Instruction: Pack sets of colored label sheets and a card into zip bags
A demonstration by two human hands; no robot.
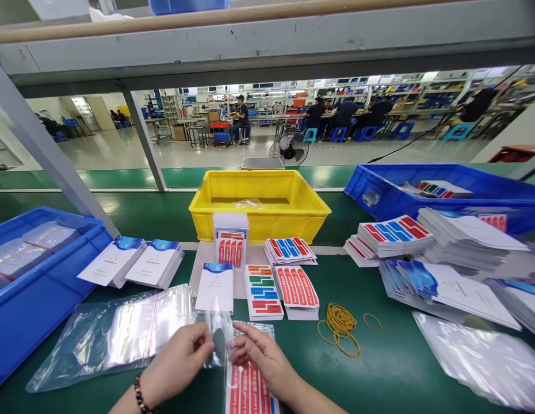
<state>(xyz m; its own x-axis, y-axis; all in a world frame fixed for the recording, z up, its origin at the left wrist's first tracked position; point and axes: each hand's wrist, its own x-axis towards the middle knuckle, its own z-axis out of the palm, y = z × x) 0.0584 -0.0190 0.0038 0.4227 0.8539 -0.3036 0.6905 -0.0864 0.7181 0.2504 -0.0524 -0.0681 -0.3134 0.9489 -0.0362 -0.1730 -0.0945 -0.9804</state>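
Observation:
My left hand point(183, 353) is closed, thumb and fingertips pinching a small clear plastic bag point(218, 333). My right hand point(265, 359) has its fingers curled at the right edge of that bag, gripping it between thumb and fingers. Under my right hand lies a clear bag with red label sheets point(250, 394) in it. Just beyond are a stack of white and blue cards point(214, 287), a stack of multicoloured label sheets point(263, 292) and a stack of red label sheets point(297, 287). A large bag of clear plastic bags point(151, 325) lies left of my left hand.
A yellow bin point(259, 221) stands behind the stacks. Blue bins stand left point(43, 287) and right point(379, 201). Rubber bands point(340, 322) lie to the right, near piled cards point(448, 287) and a plastic bag point(483, 356). White cards point(153, 264) sit at left.

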